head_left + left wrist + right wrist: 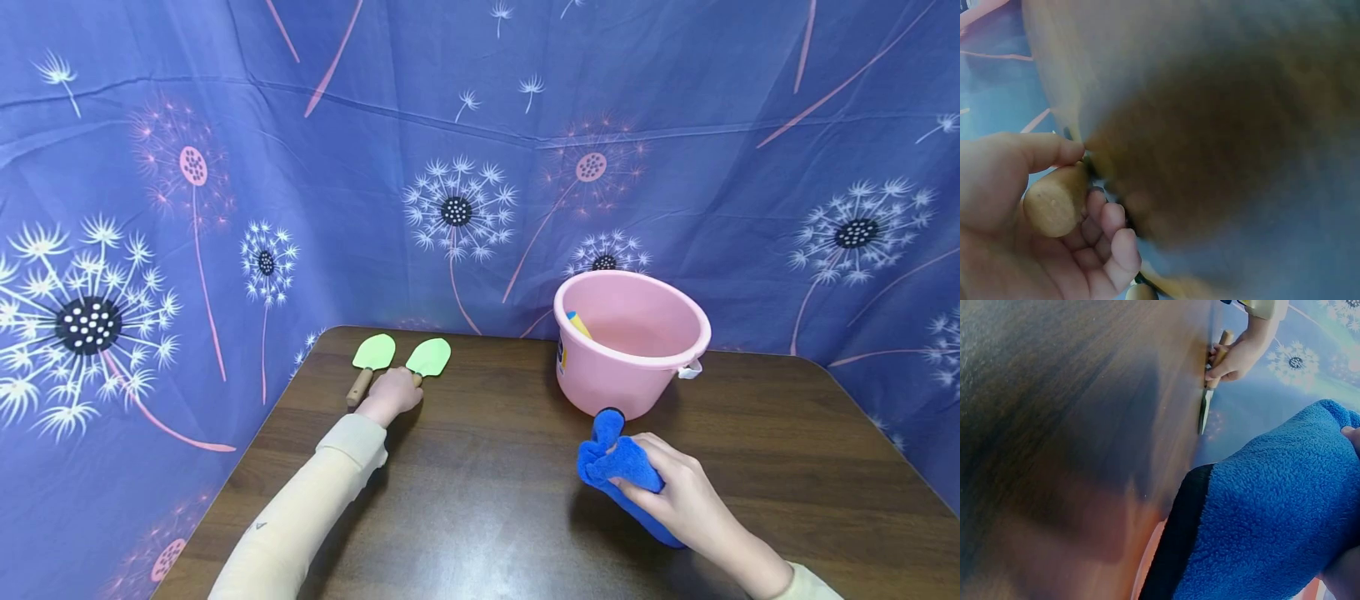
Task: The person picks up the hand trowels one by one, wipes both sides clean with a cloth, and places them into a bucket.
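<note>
Dandelion backdrop (360, 125): I saw it fill the upper half of the head frame and run down the left edge.
Brown bench (487, 467): it spread across the lower half.
Pink bucket (615, 383): it stood upright, right of centre.
Blue cloth (630, 468): it was at the lower right, in front of the bucket, its bunched upper part pinched between the right hand's (678, 487) thumb and fingers. I judged it light, soft and floppy, unlikely to slip, best held by a gathered fold.
Held trowel (430, 357): it was just left of centre, green blade pointing toward the backdrop, the left hand's (393, 395) fingers curled round its wooden handle. I expected it to be light and stiff, its smooth wood slightly slippery; mid-handle looked the place to grip.
Second trowel (367, 368): it lay just left of the first, handle toward the lower left.
Yellow piece (579, 326): its blue-tipped end showed inside the bucket's left wall; the rest was hidden.
</note>
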Demonstrator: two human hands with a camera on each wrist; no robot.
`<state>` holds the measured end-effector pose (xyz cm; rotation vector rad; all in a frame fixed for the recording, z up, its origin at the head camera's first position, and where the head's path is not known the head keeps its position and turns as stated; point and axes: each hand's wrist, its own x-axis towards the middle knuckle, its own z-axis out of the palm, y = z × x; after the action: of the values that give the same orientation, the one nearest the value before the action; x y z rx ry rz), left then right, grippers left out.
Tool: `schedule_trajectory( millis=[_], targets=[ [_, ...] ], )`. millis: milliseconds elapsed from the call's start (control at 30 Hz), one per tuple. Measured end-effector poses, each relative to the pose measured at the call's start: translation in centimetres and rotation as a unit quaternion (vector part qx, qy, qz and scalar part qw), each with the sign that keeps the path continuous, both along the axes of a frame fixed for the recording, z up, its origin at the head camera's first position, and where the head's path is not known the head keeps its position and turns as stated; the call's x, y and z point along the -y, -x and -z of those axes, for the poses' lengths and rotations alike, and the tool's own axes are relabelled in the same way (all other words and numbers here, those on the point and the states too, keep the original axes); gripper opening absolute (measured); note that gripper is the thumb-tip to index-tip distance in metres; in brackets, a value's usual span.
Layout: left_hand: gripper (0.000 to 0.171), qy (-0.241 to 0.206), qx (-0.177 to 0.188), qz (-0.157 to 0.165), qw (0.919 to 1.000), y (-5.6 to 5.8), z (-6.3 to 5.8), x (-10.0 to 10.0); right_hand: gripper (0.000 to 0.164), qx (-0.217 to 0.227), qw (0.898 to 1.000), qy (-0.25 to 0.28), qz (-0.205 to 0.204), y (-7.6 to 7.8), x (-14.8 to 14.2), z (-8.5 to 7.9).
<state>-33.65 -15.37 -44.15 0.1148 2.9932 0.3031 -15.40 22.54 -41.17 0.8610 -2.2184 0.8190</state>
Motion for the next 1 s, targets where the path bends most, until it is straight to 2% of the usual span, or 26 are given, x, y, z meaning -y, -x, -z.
schedule_trajectory(
  millis=[233, 567, 767, 867, 1000],
  targets=[
    [0.037, 0.004, 0.015, 0.015, 0.9998, 0.3, -0.6, -0.1, 0.051, 0.007, 1.000, 0.001, 0.003, -0.1, -0.1, 0.0],
    [0.024, -0.031, 0.039, 0.000, 0.9988, -0.3, -1.9, -0.1, 0.051, 0.006, 1.000, -0.003, 0.006, 0.1, -0.2, -0.1],
    [0.022, -0.018, 0.016, 0.035, 0.9991, -0.5, -2.2, 0.0, 0.051, 0.003, 1.000, -0.003, 0.011, 0.0, -0.3, -0.1],
    [0.019, -0.017, 0.000, 0.035, 0.9992, -0.6, -2.4, -0.1, 0.051, -0.002, 1.000, -0.003, 0.012, 0.0, -0.4, -0.2],
    [0.026, -0.010, -0.013, 0.038, 0.9991, -1.0, -3.0, -0.4, 0.050, -0.006, 1.000, -0.011, 0.019, 0.0, -0.6, -0.2]
  ],
)
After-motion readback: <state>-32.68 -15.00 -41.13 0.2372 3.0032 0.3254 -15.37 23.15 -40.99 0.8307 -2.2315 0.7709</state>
